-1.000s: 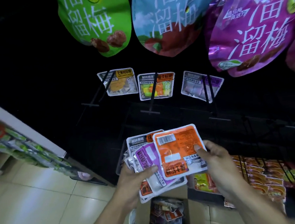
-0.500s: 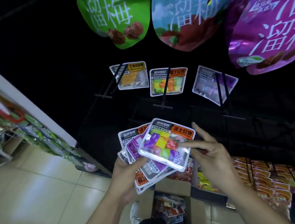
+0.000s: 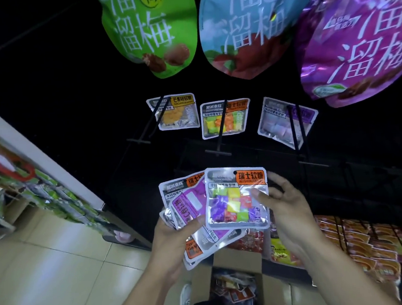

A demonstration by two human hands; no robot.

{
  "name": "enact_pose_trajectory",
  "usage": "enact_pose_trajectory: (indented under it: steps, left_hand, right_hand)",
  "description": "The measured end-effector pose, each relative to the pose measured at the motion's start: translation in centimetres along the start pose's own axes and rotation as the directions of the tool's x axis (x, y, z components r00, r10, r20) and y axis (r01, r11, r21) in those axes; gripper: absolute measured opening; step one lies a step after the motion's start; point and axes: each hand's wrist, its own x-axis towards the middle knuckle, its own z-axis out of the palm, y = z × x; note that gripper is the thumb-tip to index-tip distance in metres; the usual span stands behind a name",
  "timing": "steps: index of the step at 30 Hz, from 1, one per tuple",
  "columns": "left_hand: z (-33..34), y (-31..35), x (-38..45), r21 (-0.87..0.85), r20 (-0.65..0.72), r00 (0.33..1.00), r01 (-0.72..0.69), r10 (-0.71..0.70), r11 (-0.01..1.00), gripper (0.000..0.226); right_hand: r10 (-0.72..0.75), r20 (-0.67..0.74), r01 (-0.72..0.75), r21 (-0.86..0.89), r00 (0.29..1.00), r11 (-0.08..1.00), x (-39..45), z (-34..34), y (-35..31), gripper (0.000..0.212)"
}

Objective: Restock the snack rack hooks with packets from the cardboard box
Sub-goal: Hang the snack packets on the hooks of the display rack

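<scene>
My left hand [image 3: 175,236] grips a fanned stack of small packets [image 3: 190,208], purple and orange ones among them. My right hand [image 3: 281,206] pinches the top packet of mixed-colour candy [image 3: 234,197] by its right edge, front side up, its hang hole at the top. Above, on the black rack, three hooks carry a yellow-candy packet [image 3: 175,111], a mixed-colour packet [image 3: 224,119] and a purple packet [image 3: 284,121]. The open cardboard box [image 3: 235,262] with more packets sits on the floor below my hands.
Large green [image 3: 149,33], blue [image 3: 245,28] and purple [image 3: 359,36] plum bags hang overhead. Rows of orange packets [image 3: 361,243] fill lower hooks at right. A shelf end with green goods [image 3: 41,189] stands at left. Tiled floor [image 3: 48,272] lies below left.
The top packet was turned from its orange back to its clear front and squared upright. My right hand shifted to its right edge. The view moved closer to the rack.
</scene>
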Motion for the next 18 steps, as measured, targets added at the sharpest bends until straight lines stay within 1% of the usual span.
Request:
enact_pose_trajectory:
  steps: [2,4,7,9,11,14,16,18]
  left_hand:
    - [-0.7,-0.2,0.4,0.027,-0.017,1.000,0.006,-0.005,1.000,0.051]
    - [-1.2,-0.6,0.8,0.052,-0.017,1.000,0.023,-0.022,0.998,0.050]
    - [-1.1,-1.3,1.5,0.084,0.017,0.998,0.055,-0.056,0.995,0.043]
    - [-0.4,-1.6,2.0,0.113,0.053,0.995,0.077,-0.083,0.991,0.044]
    - [0.6,-1.7,2.6,0.134,0.098,0.990,0.091,-0.104,0.987,0.049]
    - [1.6,-1.6,3.6,0.133,0.127,0.985,0.096,-0.113,0.986,0.059]
    - [1.8,-1.5,4.2,0.136,0.144,0.984,0.088,-0.108,0.987,0.059]
    - [1.7,-1.2,4.5,0.138,0.154,0.981,0.094,-0.115,0.986,0.057]
  right_hand:
    - [0.048,0.041,-0.048,0.000,0.998,0.999,0.3,-0.6,-0.3,0.030]
    - [0.057,0.006,-0.057,0.017,0.998,0.998,0.3,-1.6,-0.5,0.021]
    - [-0.023,-0.112,0.025,0.012,0.993,1.000,-0.1,-3.8,-1.1,0.013]
    - [-0.092,-0.130,0.093,-0.006,0.987,0.996,-0.2,-4.9,-1.7,0.011]
    - [-0.156,-0.139,0.154,-0.028,0.978,0.988,-0.2,-5.3,-2.2,0.009]
    - [-0.193,-0.150,0.189,-0.044,0.970,0.981,-0.2,-4.8,-2.6,0.009]
    - [-0.188,-0.145,0.186,-0.029,0.971,0.982,0.1,-4.2,-2.6,0.015]
    - [-0.174,-0.099,0.175,-0.003,0.980,0.985,0.4,-3.1,-2.4,0.024]
